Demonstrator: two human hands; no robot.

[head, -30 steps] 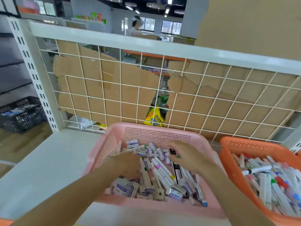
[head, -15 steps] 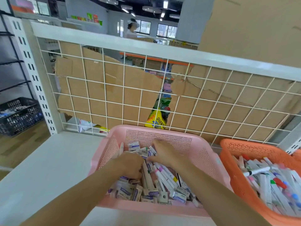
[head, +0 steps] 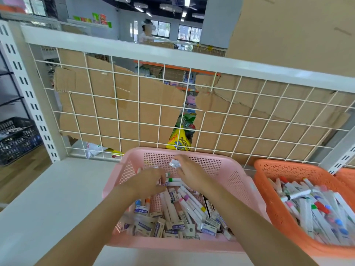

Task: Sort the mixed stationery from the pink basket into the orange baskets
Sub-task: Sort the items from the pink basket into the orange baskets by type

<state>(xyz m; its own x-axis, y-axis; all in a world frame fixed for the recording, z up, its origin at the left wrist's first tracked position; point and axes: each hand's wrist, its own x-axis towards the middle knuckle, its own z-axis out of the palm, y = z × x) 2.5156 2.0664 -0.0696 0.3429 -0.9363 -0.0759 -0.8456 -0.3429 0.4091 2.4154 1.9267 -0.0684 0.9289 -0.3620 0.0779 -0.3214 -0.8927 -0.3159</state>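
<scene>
Since the frame 0.5 s earlier, the right hand (head: pixel 192 174) has lifted off the pile toward the back wall of the pink basket (head: pixel 201 164), and bare basket floor now shows where the 2 hands met. Largest in view is the white shelf (head: pixel 48 198), closed at the rear by a wire grid panel (head: pixel 138 101) with cardboard (head: pixel 124 96) behind it. The pink basket sits at the centre of the shelf. It holds white markers (head: pixel 190 206) and, along its near edge, small boxed items (head: pixel 159 225). Just beside it on the right stands 1 orange basket (head: pixel 272 189) filled with sorted markers (head: pixel 315 208), and a second orange basket (head: pixel 347 177) shows at the frame edge. The left hand (head: pixel 147 182) is over the pile with its fingers curled downward. It is blurred, so a grip cannot be confirmed. The right thumb and fingertips pinch a small clear-wrapped packet (head: pixel 174 163) above the pile, near the back wall.
</scene>
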